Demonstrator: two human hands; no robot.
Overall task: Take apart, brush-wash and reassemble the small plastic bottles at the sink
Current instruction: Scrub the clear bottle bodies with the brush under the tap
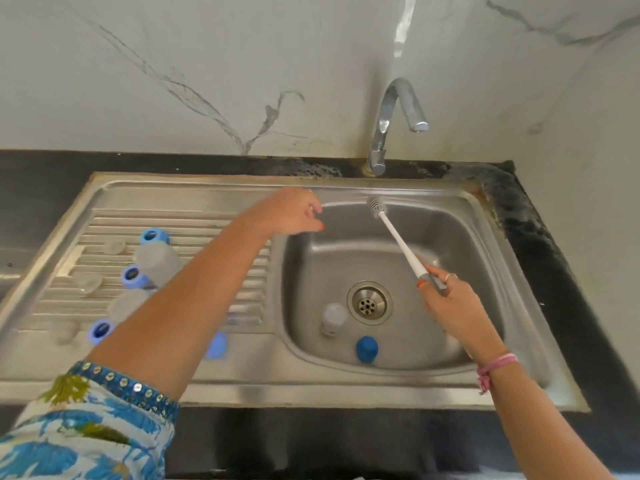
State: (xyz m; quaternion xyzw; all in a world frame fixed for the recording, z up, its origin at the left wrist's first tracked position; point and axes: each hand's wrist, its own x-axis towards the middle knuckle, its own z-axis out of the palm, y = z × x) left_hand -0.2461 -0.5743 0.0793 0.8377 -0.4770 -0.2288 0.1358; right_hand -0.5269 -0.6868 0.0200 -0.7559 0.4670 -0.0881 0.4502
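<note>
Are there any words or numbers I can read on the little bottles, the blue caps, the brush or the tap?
No readable text anywhere in this picture.
Bottle in the basin: no label legible, too blurred to tell.
Blue cap in the basin: plain, no writing visible.
Bottles on the drainboard: blurred, nothing readable.
Bottle brush held by the right hand: no brand visible.
Tap: no marks visible.

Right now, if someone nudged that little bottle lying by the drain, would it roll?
Probably: the small bottle seems to lie on its side on the sloping steel basin. It looks like thin plastic, so likely light. The metal looks wet, so it may also slide.
</note>
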